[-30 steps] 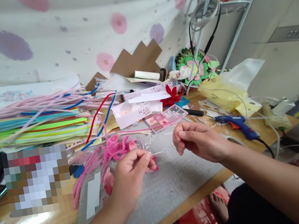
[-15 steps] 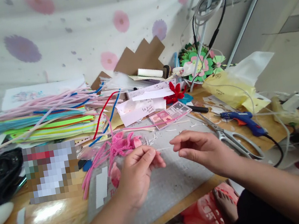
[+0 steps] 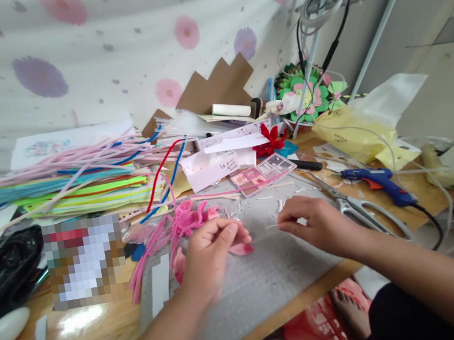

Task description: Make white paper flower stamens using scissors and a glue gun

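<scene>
My left hand (image 3: 214,250) is closed over the mat, thumb against the fingers. A pink petal-shaped piece (image 3: 242,248) shows at its fingertips; the grip itself is partly hidden. My right hand (image 3: 316,222) pinches a thin pale strand (image 3: 270,225), whose free end points toward the left hand. A gap separates the two hands. Beyond the left hand lies a bunch of fuzzy pink stems (image 3: 183,221), and another pink petal piece (image 3: 179,264) rests beside that wrist. White scraps (image 3: 234,210) are scattered on the grey cutting mat (image 3: 250,305).
Large scissors (image 3: 358,209) and a blue glue gun (image 3: 381,182) lie right of my right hand. Bundles of coloured stems (image 3: 84,199) are stacked at the left. A pink-and-grey palette card (image 3: 262,174), a red flower (image 3: 270,139) and a white box (image 3: 211,168) stand behind.
My right hand has moved away from the left, its fingers closing, and the strand has come away with it. The pink petal piece now shows at my left fingertips. The view has shifted slightly.
</scene>
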`<state>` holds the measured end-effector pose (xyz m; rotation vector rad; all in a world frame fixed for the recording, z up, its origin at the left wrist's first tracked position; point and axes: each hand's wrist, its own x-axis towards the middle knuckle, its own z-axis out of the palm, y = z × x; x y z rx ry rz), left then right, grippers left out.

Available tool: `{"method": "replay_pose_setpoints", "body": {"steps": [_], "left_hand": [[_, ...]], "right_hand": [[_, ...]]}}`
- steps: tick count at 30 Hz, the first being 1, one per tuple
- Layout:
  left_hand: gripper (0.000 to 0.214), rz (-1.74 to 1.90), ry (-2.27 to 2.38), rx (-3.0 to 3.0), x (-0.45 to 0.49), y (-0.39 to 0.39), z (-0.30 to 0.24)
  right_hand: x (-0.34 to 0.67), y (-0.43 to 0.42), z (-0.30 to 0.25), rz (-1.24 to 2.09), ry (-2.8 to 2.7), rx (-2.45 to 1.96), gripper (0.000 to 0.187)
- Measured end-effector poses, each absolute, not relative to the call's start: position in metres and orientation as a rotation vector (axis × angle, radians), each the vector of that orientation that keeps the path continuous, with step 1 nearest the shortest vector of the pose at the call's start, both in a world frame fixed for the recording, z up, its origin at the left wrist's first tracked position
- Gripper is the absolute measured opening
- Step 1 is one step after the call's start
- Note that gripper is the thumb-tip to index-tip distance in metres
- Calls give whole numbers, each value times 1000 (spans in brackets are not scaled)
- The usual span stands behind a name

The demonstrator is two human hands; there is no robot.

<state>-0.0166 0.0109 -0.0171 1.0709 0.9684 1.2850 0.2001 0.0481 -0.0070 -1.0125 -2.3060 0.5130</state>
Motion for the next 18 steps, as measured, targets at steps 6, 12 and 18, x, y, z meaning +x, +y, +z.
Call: {"method": "replay_pose_setpoints", "body": {"steps": [6,12,18], "left_hand": [[11,1253,1005,1068,-15,13,-17],[11,1201,1060,1176,-13,11,-15],[8,1112,1115,1315,-14,8,-18]], "right_hand": [[243,55,-7,423,-2574,-1075,29],[352,57,8,284,-1915,-1839,37],[427,60,-18,102,-1499,-2220,34]]}}
